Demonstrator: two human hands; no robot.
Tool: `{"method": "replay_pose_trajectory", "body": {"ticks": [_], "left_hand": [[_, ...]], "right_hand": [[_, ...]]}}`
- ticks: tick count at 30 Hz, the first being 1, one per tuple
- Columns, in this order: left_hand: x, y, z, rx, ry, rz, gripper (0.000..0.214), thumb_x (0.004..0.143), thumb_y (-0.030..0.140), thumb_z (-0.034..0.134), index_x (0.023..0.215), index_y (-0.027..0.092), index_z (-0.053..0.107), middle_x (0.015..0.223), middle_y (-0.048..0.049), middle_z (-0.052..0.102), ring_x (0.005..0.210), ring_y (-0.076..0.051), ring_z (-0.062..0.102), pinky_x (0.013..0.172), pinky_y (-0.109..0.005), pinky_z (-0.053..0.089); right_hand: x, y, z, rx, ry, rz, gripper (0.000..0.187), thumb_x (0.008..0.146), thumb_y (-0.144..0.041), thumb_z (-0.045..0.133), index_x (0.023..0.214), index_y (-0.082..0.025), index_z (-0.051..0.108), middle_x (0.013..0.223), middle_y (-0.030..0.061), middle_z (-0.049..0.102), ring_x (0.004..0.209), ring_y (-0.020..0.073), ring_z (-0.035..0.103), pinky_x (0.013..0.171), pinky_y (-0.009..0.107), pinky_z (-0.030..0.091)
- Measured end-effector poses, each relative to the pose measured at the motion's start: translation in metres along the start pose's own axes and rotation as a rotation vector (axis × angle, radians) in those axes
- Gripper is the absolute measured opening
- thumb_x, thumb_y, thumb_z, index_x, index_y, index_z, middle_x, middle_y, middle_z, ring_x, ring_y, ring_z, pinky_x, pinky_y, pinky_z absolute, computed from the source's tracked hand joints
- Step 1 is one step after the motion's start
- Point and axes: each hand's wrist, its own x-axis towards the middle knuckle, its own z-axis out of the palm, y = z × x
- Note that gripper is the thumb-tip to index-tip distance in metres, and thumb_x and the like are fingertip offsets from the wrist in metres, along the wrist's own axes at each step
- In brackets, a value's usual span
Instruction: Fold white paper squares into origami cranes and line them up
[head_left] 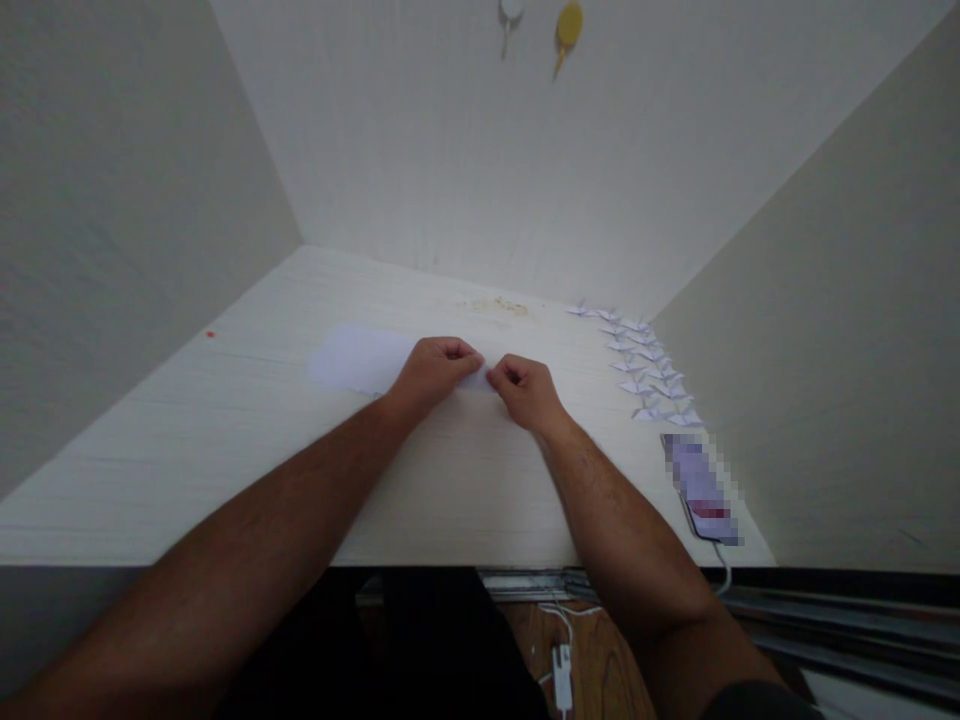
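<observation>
A small piece of white paper (475, 381) spans the gap between my two hands, low over the white table. My left hand (437, 370) pinches its left side with thumb and forefinger, fingers curled. On its right side, my right hand (523, 388) pinches it the same way. White sheets of paper (349, 355) lie flat to the left, partly covered by my left hand and wrist. Much of the small piece is hidden behind my fingers, so its folds cannot be made out.
Several folded paper cranes (636, 385) stand in rows along the right wall. Nearer me lies a phone (701, 490) with a cable. A red speck (211, 334) is at the left edge. Walls enclose three sides; a yellow hook (569, 25) hangs on the back one.
</observation>
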Motion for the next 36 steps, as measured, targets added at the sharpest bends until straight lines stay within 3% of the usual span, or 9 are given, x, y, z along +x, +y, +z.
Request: {"method": "replay_pose_trajectory", "body": {"ticks": [5,10,15,20,23,26,31,36], "left_hand": [[-0.002,0.007,-0.002,-0.027,-0.03,-0.071,0.016,0.068,0.029,0.072,0.065,0.014,0.068,0.057,-0.0031,0.064,0.051,-0.013,0.058,0.052,-0.025,0.043],[0.002,0.002,-0.005,-0.082,-0.119,-0.145,0.017,0.072,0.03,0.069,0.07,0.013,0.07,0.063,-0.0074,0.068,0.055,-0.017,0.064,0.053,-0.028,0.047],[0.004,-0.006,-0.007,-0.071,-0.141,0.037,0.045,0.069,0.024,0.071,0.114,0.017,0.07,0.092,-0.0084,0.074,0.072,-0.015,0.066,0.064,-0.027,0.05],[0.001,-0.004,-0.004,-0.143,-0.089,0.018,0.034,0.066,0.024,0.073,0.098,0.014,0.073,0.08,-0.005,0.07,0.06,-0.011,0.059,0.058,-0.025,0.048],[0.002,-0.005,-0.001,-0.241,-0.031,-0.028,0.034,0.065,0.024,0.073,0.097,0.013,0.072,0.075,-0.0038,0.069,0.055,-0.01,0.056,0.054,-0.025,0.045],[0.003,-0.007,0.0,-0.263,-0.023,-0.064,0.035,0.065,0.025,0.074,0.098,0.012,0.072,0.074,-0.0044,0.069,0.055,-0.01,0.056,0.054,-0.026,0.045],[0.002,-0.007,-0.003,-0.177,-0.078,-0.081,0.038,0.066,0.026,0.076,0.1,0.012,0.073,0.075,-0.0059,0.071,0.059,-0.011,0.059,0.061,-0.028,0.047],[0.001,-0.006,-0.007,-0.184,-0.237,-0.085,0.044,0.065,0.028,0.079,0.105,0.012,0.072,0.08,-0.0078,0.073,0.066,-0.014,0.063,0.066,-0.031,0.049]], "right_hand": [[0.004,0.003,0.0,0.094,0.07,0.091,0.027,0.079,-0.039,0.057,0.061,-0.02,0.052,0.052,-0.0044,0.045,0.05,0.0096,0.037,0.049,0.024,0.028],[0.004,0.003,-0.003,0.159,0.042,0.135,0.027,0.077,-0.041,0.061,0.062,-0.019,0.054,0.051,-0.0048,0.048,0.046,0.008,0.036,0.045,0.022,0.025],[0.006,0.006,-0.007,0.207,-0.058,0.243,0.028,0.071,-0.042,0.069,0.062,-0.018,0.057,0.049,-0.0052,0.05,0.041,0.0064,0.037,0.041,0.021,0.026],[0.006,0.001,-0.005,0.455,-0.014,0.232,0.034,0.068,-0.05,0.073,0.068,-0.018,0.062,0.052,-0.0024,0.058,0.043,0.0085,0.048,0.044,0.023,0.038],[0.005,-0.005,-0.002,0.564,-0.056,0.187,0.038,0.057,-0.045,0.082,0.08,-0.019,0.066,0.066,-0.0004,0.068,0.055,0.0119,0.059,0.053,0.026,0.05],[0.005,-0.004,0.0,0.576,-0.022,0.171,0.036,0.057,-0.041,0.083,0.079,-0.02,0.065,0.068,-0.0008,0.068,0.057,0.0119,0.06,0.054,0.027,0.052],[0.007,0.007,0.001,0.532,0.028,0.179,0.029,0.065,-0.041,0.078,0.075,-0.019,0.062,0.062,-0.001,0.065,0.052,0.0113,0.059,0.053,0.027,0.052],[0.007,0.009,0.0,0.521,0.036,0.206,0.032,0.066,-0.043,0.078,0.079,-0.018,0.063,0.062,-0.0008,0.066,0.05,0.0114,0.059,0.051,0.027,0.051]]}}
